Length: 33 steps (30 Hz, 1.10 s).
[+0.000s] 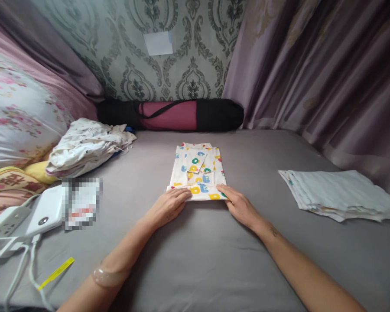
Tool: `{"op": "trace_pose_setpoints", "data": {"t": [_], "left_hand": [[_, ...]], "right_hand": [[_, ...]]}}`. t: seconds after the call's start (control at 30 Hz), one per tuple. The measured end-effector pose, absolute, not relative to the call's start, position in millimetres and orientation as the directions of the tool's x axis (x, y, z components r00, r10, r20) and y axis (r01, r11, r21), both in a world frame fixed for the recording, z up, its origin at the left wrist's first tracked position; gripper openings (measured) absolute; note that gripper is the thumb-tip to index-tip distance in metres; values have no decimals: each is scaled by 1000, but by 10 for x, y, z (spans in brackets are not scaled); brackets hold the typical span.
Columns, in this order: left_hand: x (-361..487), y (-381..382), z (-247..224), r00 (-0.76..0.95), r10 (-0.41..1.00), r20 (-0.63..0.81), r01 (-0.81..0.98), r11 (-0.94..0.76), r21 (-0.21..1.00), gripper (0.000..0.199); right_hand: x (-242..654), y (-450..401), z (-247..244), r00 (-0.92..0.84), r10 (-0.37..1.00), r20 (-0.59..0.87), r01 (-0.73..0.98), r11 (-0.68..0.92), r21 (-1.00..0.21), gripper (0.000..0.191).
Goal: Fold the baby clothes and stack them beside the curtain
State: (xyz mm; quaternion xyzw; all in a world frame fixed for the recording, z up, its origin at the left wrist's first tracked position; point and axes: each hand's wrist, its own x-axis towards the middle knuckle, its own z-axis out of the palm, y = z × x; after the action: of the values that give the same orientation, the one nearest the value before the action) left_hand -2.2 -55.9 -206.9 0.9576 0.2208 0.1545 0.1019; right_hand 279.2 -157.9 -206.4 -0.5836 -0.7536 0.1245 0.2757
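A small white shirt [198,173] with a colourful print lies on the grey sheet, its sleeves folded inward over the middle. Its near edge is turned up into a band that faces me. My left hand [173,204] grips the left end of this band, fingers on top and close together. At the band's right end, my right hand [239,203] holds the cloth the same way. Both thumbs are mostly hidden.
A stack of folded white cloths [341,193] lies to the right. A crumpled garment [87,145], a power strip [6,223], a white power bank [47,210] and cables are on the left. A black and maroon roll bag [169,116] lies along the wall.
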Motion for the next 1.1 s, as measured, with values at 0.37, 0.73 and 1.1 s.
{"op": "trace_pose_setpoints", "data": {"t": [0.37, 0.73, 1.1], "left_hand": [[-256, -495, -2066, 601, 721, 346, 587, -692, 421, 37], [-217, -462, -2051, 514, 783, 352, 503, -607, 615, 33], [-307, -393, -2088, 582, 775, 245, 496, -578, 648, 34]], "right_hand": [[2849, -1531, -2055, -15, 951, 308, 800, 196, -568, 50], [2962, -1531, -2181, -104, 958, 267, 810, 237, -536, 75], [2958, -1532, -2100, -173, 941, 290, 771, 313, -555, 74]]}}
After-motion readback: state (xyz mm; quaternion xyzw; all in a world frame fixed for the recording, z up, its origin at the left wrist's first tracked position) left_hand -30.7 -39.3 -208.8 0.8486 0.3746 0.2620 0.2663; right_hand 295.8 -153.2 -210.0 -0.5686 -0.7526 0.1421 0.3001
